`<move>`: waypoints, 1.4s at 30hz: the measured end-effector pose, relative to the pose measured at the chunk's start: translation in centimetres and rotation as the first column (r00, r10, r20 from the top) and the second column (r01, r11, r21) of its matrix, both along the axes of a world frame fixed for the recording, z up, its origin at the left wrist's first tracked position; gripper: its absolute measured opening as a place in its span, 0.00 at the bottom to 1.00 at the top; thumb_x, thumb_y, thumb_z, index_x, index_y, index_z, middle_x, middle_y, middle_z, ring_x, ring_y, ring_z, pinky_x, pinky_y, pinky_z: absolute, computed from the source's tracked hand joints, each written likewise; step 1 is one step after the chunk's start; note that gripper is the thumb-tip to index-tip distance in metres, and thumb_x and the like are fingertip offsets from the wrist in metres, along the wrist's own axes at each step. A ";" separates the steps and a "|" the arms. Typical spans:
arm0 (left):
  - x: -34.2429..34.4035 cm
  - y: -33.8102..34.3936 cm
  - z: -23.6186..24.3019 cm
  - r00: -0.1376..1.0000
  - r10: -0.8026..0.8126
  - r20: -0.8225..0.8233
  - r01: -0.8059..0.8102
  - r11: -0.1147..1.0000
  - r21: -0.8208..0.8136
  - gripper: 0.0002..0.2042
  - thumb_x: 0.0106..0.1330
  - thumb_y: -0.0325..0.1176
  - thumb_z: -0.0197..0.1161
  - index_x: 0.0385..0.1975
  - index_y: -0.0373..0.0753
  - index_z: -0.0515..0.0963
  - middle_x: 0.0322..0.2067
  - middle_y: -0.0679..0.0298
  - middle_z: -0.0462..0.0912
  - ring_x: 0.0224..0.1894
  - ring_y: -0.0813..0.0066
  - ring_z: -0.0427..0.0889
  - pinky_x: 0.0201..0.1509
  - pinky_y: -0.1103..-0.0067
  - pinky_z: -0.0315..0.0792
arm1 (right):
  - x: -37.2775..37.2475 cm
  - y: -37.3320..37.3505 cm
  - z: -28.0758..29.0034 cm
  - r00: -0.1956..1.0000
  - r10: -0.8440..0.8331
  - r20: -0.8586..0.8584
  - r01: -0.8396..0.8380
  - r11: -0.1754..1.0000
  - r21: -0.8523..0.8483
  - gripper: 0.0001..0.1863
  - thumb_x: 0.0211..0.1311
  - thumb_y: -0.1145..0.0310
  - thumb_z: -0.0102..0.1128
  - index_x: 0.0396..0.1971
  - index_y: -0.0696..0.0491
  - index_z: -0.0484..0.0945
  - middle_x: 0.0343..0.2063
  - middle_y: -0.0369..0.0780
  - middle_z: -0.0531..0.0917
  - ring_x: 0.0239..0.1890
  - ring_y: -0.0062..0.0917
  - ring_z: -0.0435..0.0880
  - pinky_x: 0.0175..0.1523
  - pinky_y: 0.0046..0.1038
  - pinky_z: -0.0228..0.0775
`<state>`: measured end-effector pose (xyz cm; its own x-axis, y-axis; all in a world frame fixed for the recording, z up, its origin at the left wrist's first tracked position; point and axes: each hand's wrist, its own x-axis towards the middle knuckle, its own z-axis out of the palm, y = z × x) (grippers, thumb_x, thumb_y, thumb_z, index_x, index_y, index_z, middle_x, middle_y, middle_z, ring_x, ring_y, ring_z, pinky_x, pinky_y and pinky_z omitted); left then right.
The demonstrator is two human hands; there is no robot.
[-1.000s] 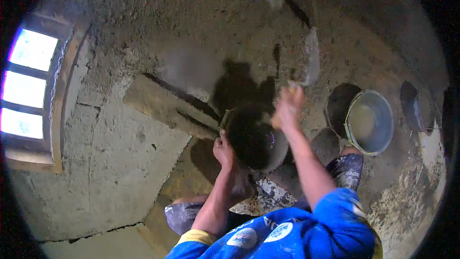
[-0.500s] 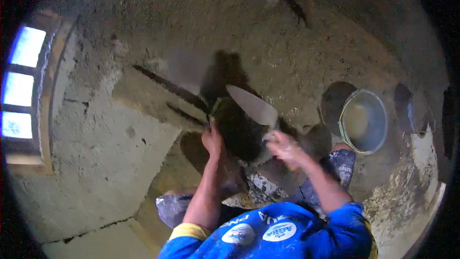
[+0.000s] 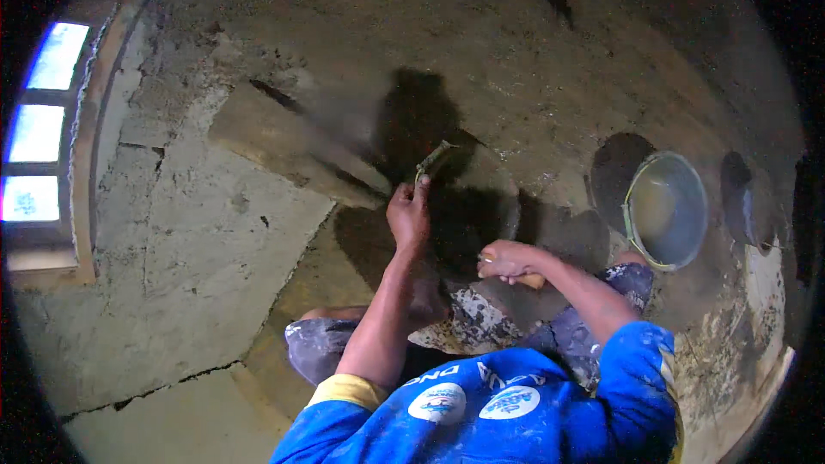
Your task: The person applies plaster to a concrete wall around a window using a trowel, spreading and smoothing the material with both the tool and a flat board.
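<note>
The place looks like a room in a building under construction or repair: a rough grey wall [image 3: 189,266] stands beside a three-paned window [image 3: 38,133], the stained ground [image 3: 718,335] bears pale splashes, and a bucket [image 3: 683,219] and dark tub [image 3: 512,206] stand about.

1. Two bare hands [image 3: 409,218]
2. One dark round container [image 3: 481,210]
3. One brown wooden tool handle [image 3: 530,280]
4. One round grey bucket [image 3: 689,219]
5. Three bright rectangular window panes [image 3: 58,56]
6. Two white oval shirt prints [image 3: 436,404]

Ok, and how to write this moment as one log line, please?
left hand: holding dark container at edge | right hand: gripping wooden handle | grey bucket: at right, liquid inside
</note>
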<state>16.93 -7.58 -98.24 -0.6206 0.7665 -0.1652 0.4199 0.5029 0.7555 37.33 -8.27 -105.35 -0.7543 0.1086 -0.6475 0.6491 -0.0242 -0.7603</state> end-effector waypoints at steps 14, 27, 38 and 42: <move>-2.8 -0.8 -1.7 0.966 0.162 -0.200 -0.145 0.985 0.097 0.28 0.62 0.53 0.52 0.30 0.25 0.75 0.23 0.43 0.76 0.26 0.53 0.73 0.34 0.64 0.64 | 4.2 5.3 14.6 -0.124 -0.927 -0.354 0.826 0.102 -0.555 0.14 0.59 0.68 0.50 0.46 0.52 0.68 0.22 0.32 0.71 0.19 0.14 0.69 0.20 0.17 0.66; -3.6 -0.5 -1.4 0.974 0.228 0.005 -0.228 0.974 0.002 0.24 0.64 0.50 0.51 0.43 0.31 0.73 0.30 0.48 0.79 0.32 0.60 0.76 0.38 0.70 0.68 | -12.8 13.4 19.4 0.465 -0.578 -0.670 0.565 0.777 -0.277 0.16 0.59 0.63 0.55 0.44 0.52 0.66 0.22 0.34 0.73 0.19 0.17 0.71 0.23 0.24 0.67; 0.7 0.6 0.4 0.999 -0.037 -0.010 0.036 0.998 -0.060 0.24 0.60 0.52 0.57 0.27 0.30 0.75 0.20 0.50 0.76 0.24 0.67 0.73 0.33 0.71 0.67 | 4.1 3.1 -1.6 0.926 -0.358 0.118 0.216 0.761 0.612 0.12 0.48 0.69 0.54 0.32 0.58 0.78 0.31 0.50 0.80 0.30 0.42 0.80 0.35 0.42 0.72; 2.8 0.7 0.3 0.979 -0.204 -0.023 0.204 0.978 0.032 0.22 0.58 0.50 0.59 0.21 0.32 0.72 0.15 0.55 0.70 0.20 0.70 0.65 0.29 0.72 0.65 | -0.2 1.1 -8.1 0.957 0.209 0.201 -0.284 0.822 0.494 0.12 0.48 0.65 0.53 0.21 0.58 0.80 0.24 0.49 0.81 0.28 0.38 0.82 0.30 0.36 0.73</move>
<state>19.73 -6.91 -97.91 -0.4536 0.8822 -0.1262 0.5262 0.3794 0.7611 37.18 -7.22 -113.42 -0.7126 0.2745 -0.6457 0.6750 0.5191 -0.5243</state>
